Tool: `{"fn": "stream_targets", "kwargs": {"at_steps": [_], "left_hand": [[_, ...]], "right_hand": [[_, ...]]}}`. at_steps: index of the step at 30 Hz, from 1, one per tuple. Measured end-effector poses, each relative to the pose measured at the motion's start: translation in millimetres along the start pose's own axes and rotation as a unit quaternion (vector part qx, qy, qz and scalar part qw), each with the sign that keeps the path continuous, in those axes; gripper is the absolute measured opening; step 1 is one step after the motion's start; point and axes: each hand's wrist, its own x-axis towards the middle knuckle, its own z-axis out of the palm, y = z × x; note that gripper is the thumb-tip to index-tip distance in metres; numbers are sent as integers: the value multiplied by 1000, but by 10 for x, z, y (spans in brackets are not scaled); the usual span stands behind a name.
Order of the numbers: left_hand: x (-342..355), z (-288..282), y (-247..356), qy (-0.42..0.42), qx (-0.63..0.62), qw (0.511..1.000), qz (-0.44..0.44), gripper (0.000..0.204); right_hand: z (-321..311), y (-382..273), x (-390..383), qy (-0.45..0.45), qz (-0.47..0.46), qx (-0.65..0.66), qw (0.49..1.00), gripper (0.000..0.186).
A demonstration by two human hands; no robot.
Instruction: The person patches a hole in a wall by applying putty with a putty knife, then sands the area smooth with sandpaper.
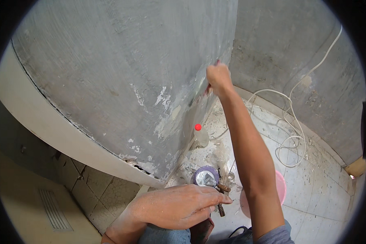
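Observation:
My right hand (219, 78) is closed around a dark red tool (208, 89), held against the grey wall (150, 53) near the inside corner. Only bits of the tool show above and below the fist, so its kind is hidden. My left hand (177, 205) lies over my knee, fingers stretched out and holding nothing. Just beyond its fingers stands a purple-rimmed tub (196, 170) of white paste. Scrapers with wooden handles (223, 187) rest at the tub. White patches (163, 97) mark the wall below my right hand.
A clear bottle with a red cap (201, 137) stands by the wall's foot. Behind my right forearm is a pink bucket (281, 188), partly hidden. A white cable (301, 134) loops over the tiled floor (313, 179), strewn with debris. At left is a pale curved ledge (49, 116).

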Motion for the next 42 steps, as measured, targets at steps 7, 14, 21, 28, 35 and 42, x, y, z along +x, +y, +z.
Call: {"fn": "stream_targets", "kwargs": {"at_steps": [7, 14, 21, 28, 35, 42], "left_hand": [[45, -18, -27, -29, 21, 999, 22, 38], [82, -37, -45, -12, 29, 999, -13, 39], [161, 35, -4, -16, 54, 998, 10, 40], [157, 17, 33, -25, 3, 999, -33, 39], [120, 30, 30, -25, 16, 1000, -9, 40], [100, 43, 39, -19, 43, 999, 8, 40]], "right_hand": [[-281, -693, 216, -17, -84, 13, 996, 24], [-910, -461, 2, -58, -76, 206, 974, 15], [-530, 896, -12, 11, 69, 130, 989, 8], [-337, 942, 147, -38, 58, 198, 978, 6], [-425, 596, 64, -61, 26, 247, 967, 10], [-465, 307, -95, -53, -8, 231, 972, 10]]}}
